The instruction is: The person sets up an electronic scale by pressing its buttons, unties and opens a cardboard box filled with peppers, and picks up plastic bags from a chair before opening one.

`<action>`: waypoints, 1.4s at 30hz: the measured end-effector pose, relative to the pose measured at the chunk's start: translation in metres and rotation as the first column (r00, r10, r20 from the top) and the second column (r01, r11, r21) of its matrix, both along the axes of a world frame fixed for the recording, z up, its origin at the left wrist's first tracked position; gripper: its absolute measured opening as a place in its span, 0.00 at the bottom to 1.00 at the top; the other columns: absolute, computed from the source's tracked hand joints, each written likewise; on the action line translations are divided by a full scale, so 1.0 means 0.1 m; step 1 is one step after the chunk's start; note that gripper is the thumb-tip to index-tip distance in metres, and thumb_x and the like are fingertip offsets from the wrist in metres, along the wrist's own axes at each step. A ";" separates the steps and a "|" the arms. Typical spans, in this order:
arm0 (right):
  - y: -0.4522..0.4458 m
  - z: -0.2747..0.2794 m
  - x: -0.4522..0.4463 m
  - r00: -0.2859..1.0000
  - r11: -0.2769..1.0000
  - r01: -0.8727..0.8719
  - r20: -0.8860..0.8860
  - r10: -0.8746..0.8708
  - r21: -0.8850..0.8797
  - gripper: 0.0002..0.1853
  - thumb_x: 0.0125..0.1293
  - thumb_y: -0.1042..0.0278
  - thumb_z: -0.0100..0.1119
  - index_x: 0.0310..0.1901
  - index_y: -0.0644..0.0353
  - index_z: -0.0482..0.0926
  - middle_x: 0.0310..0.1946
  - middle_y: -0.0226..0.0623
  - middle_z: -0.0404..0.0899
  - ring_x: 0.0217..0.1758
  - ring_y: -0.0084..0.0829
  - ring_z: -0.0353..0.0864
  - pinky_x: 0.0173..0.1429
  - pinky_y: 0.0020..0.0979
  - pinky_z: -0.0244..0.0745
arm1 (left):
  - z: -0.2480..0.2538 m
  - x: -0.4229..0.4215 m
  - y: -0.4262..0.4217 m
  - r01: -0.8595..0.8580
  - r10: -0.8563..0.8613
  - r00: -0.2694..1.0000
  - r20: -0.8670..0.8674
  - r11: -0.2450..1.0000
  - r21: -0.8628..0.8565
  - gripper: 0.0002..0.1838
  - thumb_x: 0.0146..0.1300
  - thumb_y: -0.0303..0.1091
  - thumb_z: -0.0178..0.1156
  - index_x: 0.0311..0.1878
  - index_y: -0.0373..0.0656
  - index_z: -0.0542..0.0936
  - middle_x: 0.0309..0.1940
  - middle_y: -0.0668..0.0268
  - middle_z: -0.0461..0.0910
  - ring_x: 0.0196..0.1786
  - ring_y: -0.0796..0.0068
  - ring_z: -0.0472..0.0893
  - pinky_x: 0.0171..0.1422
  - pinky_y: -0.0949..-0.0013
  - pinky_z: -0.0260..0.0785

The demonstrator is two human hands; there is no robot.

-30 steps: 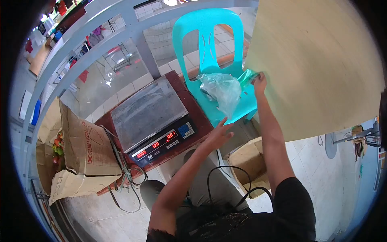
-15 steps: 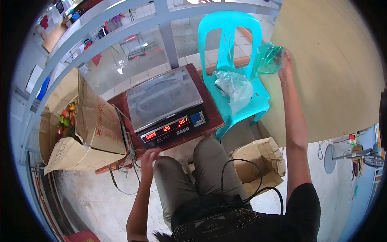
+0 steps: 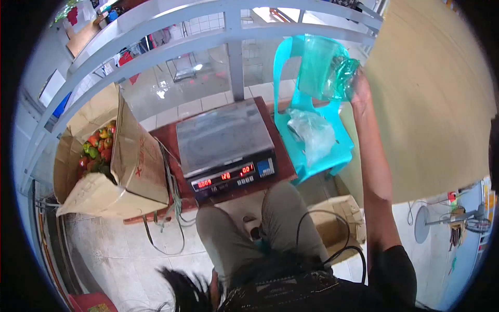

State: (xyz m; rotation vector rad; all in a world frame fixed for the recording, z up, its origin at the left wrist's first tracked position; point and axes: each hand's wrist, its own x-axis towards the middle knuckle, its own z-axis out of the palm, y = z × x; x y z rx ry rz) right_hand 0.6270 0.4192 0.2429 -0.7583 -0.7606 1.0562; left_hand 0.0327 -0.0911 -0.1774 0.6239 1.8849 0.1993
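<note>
My right hand (image 3: 359, 87) is closed on a green see-through plastic bag (image 3: 325, 67), held up in front of the turquoise chair's (image 3: 283, 67) backrest. On the chair seat lies a crumpled clear plastic bag (image 3: 318, 136). My left hand is out of sight; only a bit of that arm shows low in the view, beside dark hair. A digital scale (image 3: 226, 136) with a bare metal plate and lit red digits sits on a dark red table (image 3: 169, 136).
An open cardboard box (image 3: 139, 156) of red and green peppers (image 3: 99, 148) stands at the left. Another open box (image 3: 338, 218) is on the floor, near a black cable (image 3: 364, 255). A tan board (image 3: 431, 104) rises at the right, with a fan (image 3: 422, 223) beyond it.
The green bag has been lifted off the chair and now hangs unfolded from my right hand. My left hand has drawn back from the chair, past the scale, and out of view.
</note>
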 end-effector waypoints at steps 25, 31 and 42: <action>-0.30 -1.07 -0.24 0.989 0.986 -0.040 -0.144 0.017 -0.160 0.11 0.73 0.70 0.46 0.53 0.60 0.70 0.44 0.39 0.79 0.45 0.33 0.81 0.50 0.34 0.81 | 0.97 0.30 0.77 0.141 0.139 0.916 -0.376 0.765 0.628 0.12 0.56 0.23 0.56 0.45 0.35 0.75 0.48 0.53 0.72 0.50 0.56 0.73 0.52 0.60 0.70; -0.90 -2.78 0.11 0.482 0.924 0.357 0.875 -0.056 -0.138 0.06 0.53 0.77 0.59 0.33 0.65 0.76 0.21 0.40 0.78 0.27 0.33 0.82 0.31 0.36 0.76 | 1.45 0.75 1.21 0.290 0.120 0.890 -0.441 0.598 0.748 0.17 0.61 0.19 0.46 0.54 0.33 0.69 0.52 0.52 0.68 0.55 0.55 0.70 0.56 0.60 0.67; -1.38 -2.22 -0.35 0.059 0.824 0.417 0.893 -0.446 0.383 0.12 0.50 0.78 0.60 0.39 0.59 0.76 0.37 0.45 0.75 0.43 0.47 0.76 0.47 0.44 0.70 | 1.70 1.05 1.51 0.343 0.122 0.877 -0.464 0.516 0.785 0.23 0.74 0.46 0.41 0.57 0.33 0.67 0.56 0.48 0.67 0.60 0.50 0.66 0.67 0.52 0.57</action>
